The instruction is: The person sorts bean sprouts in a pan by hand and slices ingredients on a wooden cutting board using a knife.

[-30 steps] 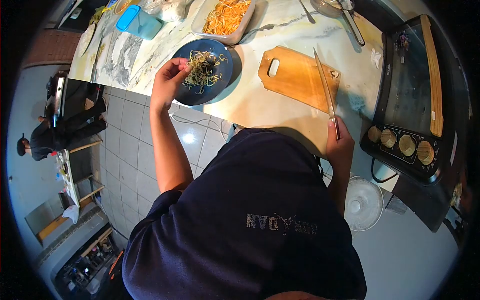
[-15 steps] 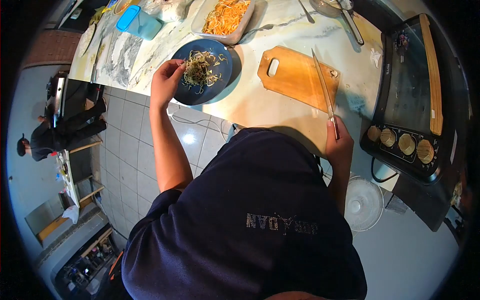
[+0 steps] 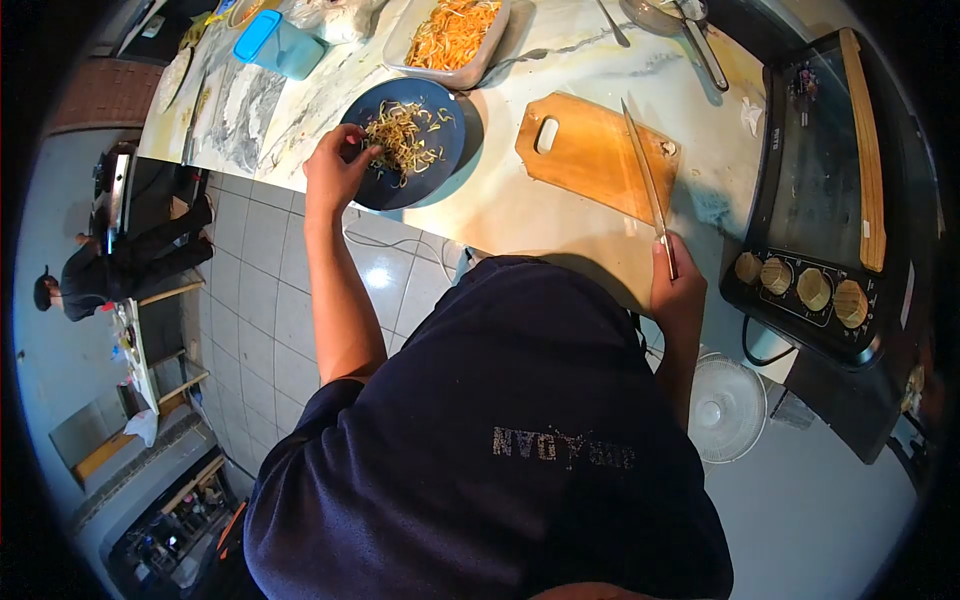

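Note:
My left hand (image 3: 338, 168) is at the left side of a dark blue plate (image 3: 437, 178), its thumb and a finger curled at the edge of a heap of sprouts (image 3: 401, 138). The fingers look slightly apart, and whether anything is between them is hard to make out. My right hand (image 3: 680, 280) is closed around the handle of a long knife (image 3: 646, 172). The blade points away from me and lies over the right part of a wooden cutting board (image 3: 580, 150), where a small pale scrap rests near the corner.
A plastic tub (image 3: 470, 76) of shredded orange and white food stands behind the plate. Farther left is a blue-lidded container (image 3: 290, 55). A toaster oven (image 3: 815, 200) stands at right, with a strainer (image 3: 660, 15) at the back. Another person (image 3: 90, 275) stands far left.
The thumb and fingers of my left hand have shifted from a pinch to a more curled, parted pose at the sprouts. The knife tip has moved slightly left.

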Demonstrator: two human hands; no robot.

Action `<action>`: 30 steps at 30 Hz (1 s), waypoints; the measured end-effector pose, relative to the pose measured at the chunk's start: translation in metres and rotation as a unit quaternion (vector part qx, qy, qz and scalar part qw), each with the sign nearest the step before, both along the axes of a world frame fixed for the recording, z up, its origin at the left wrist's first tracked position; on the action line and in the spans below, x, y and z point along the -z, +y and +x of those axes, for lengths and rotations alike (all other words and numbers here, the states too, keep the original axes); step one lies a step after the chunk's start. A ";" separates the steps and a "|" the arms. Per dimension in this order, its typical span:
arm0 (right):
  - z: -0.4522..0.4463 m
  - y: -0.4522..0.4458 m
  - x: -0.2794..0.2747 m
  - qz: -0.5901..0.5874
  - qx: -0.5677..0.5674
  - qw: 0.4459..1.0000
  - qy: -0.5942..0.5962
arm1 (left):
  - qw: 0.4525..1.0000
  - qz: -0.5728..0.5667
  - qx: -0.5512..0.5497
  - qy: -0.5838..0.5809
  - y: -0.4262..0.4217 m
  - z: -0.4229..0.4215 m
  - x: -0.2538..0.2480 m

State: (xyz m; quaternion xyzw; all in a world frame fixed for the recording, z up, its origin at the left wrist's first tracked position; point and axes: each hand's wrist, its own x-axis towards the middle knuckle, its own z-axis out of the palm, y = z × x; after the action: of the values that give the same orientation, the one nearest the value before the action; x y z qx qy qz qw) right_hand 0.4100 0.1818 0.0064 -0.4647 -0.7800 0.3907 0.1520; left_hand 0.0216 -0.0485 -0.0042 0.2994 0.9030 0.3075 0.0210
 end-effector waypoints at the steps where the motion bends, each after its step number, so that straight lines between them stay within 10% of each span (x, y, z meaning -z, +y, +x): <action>1: 0.000 0.000 0.000 -0.002 0.003 1.000 0.001 | 1.000 0.000 0.001 0.000 -0.001 -0.002 0.002; 6: 0.000 -0.001 -0.001 0.003 0.001 1.000 0.005 | 0.977 -0.203 -0.033 0.047 0.004 -0.004 0.002; 30: -0.001 -0.002 0.004 0.009 0.003 1.000 0.009 | 0.986 -0.152 -0.033 0.060 0.001 -0.010 0.010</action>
State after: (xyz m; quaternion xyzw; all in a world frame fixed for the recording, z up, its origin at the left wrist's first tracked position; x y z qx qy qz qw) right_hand 0.4086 0.1796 0.0021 -0.4620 -0.7806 0.3876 0.1642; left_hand 0.0115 -0.0473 -0.0142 0.2809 0.9482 0.1484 0.0023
